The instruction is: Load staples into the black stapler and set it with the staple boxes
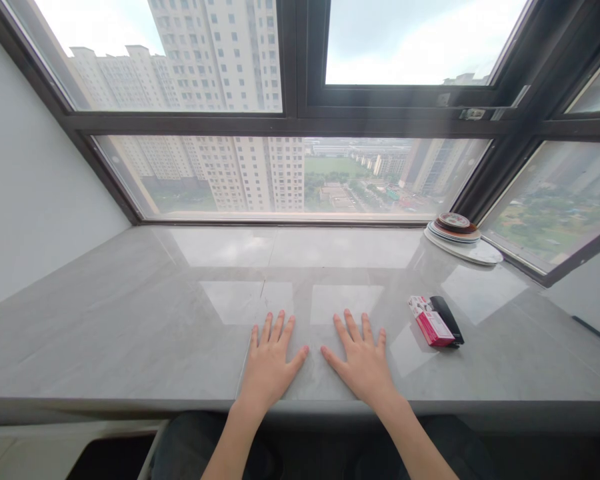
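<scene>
My left hand (270,363) lies flat, palm down, on the grey marbled windowsill (130,333), fingers spread and nothing held. Beside it, my right hand (363,360) rests the same way, with a gap between the two thumbs. To the right of my right hand lies a small red and white box (433,325). A black stapler-like object (447,320) leans close against the box's right side; its exact kind is hard to make out.
In the far right corner sits a stack of round plates or lids (460,233), against the dark window frame (290,125). A white wall (45,167) bounds the left side. The sill's front edge (130,403) runs just below my wrists.
</scene>
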The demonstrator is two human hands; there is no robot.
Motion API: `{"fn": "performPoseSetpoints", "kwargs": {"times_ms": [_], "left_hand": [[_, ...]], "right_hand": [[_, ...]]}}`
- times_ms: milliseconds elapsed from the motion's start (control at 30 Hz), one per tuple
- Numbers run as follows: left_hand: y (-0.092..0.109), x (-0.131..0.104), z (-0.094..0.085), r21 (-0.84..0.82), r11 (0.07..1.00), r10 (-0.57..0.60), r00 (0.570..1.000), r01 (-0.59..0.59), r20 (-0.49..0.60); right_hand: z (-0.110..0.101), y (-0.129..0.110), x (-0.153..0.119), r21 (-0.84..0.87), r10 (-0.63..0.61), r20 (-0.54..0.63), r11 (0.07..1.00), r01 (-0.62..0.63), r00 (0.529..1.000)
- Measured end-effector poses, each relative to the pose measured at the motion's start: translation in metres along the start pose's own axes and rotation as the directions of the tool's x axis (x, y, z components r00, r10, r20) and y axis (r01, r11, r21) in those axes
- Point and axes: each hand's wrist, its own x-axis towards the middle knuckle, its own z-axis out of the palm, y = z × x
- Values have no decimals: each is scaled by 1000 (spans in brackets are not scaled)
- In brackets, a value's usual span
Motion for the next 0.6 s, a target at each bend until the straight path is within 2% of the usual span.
{"fn": "performPoseSetpoints", "kwargs": {"times_ms": [600], "left_hand": [[-1,0,0,-15,1000,-9,1000,10,16]], "right_hand": [[-2,1,2,62,12,19,998,-13,1000]]}}
